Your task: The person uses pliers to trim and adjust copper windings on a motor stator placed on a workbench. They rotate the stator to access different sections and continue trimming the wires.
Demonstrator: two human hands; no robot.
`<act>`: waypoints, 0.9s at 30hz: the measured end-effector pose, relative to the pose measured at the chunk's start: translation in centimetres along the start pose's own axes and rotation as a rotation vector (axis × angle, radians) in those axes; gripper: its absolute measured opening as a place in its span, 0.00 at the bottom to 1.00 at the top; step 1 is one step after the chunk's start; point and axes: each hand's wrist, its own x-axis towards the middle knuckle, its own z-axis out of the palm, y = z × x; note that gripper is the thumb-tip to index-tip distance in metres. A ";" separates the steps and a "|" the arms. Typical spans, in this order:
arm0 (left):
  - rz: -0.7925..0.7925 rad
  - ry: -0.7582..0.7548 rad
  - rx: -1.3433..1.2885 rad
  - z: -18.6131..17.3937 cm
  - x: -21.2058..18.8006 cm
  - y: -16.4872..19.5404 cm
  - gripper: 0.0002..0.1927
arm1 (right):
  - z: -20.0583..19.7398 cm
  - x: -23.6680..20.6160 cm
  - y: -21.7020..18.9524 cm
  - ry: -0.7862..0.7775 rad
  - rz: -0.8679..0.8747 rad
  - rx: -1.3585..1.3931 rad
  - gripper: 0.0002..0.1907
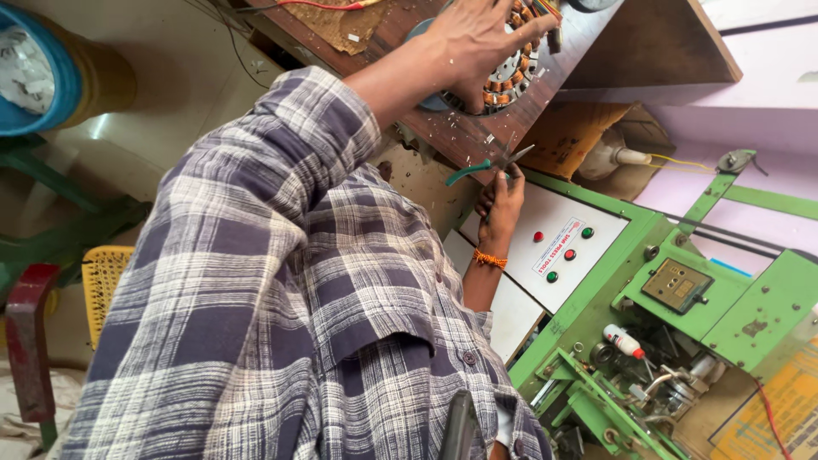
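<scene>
stator (511, 72): round metal core, ring of copper-wound coils, flat on brown wooden bench (477, 136) | left hand (473, 38): palm down, fingers spread over stator, no closed grasp | right hand (501, 200): clamped on green-handled pliers (487, 164) at bench edge

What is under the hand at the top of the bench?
Under the left hand lies a round motor stator with copper-wound coils, resting on the wooden bench. The palm covers the stator's middle, so that part cannot be seen.
</scene>
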 end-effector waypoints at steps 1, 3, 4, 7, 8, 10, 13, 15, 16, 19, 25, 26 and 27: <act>0.004 0.017 -0.016 -0.3 0.0 0.0 0.76 | 0.5 -0.5 -0.7 0.008 -0.019 0.012 0.24; -0.003 0.017 -0.026 -0.4 -0.5 0.1 0.77 | 1.3 -1.5 -1.9 0.046 -0.043 -0.017 0.24; -0.009 0.000 -0.016 -0.4 -0.9 0.2 0.77 | 1.7 -2.1 -2.5 0.064 -0.055 -0.031 0.23; 0.001 0.137 0.088 0.2 -2.1 0.4 0.79 | 2.7 -4.1 -4.1 0.036 -0.090 -0.020 0.24; 0.006 0.216 0.135 0.4 -2.4 0.4 0.81 | 3.1 -4.6 -4.6 0.023 -0.087 -0.036 0.25; -0.003 0.195 0.153 0.8 -2.6 0.2 0.77 | 3.8 -5.5 -5.5 -0.011 -0.084 -0.079 0.26; -0.032 0.092 0.111 0.8 -2.4 -0.1 0.75 | 5.1 -6.2 -6.3 0.007 -0.091 -0.177 0.25; -0.001 0.060 0.071 0.5 -2.3 -0.4 0.75 | 5.9 -6.3 -6.6 0.010 -0.192 -0.349 0.23; 0.033 0.077 0.055 0.3 -2.2 -0.6 0.75 | 6.1 -6.4 -6.8 0.017 -0.243 -0.440 0.22; 0.023 0.073 0.027 0.0 -2.1 -0.5 0.74 | 6.7 -6.3 -7.0 0.068 -0.415 -0.743 0.21; -0.068 0.040 0.025 0.6 -1.1 0.2 0.79 | 7.0 -6.0 -9.3 0.051 -0.605 -0.982 0.19; -0.084 0.028 0.027 0.7 -1.0 0.3 0.81 | 6.8 -5.6 -10.3 -0.001 -0.614 -1.030 0.19; -0.080 0.024 0.051 0.7 -0.9 0.2 0.82 | 6.6 -5.0 -11.5 -0.051 -0.620 -1.074 0.18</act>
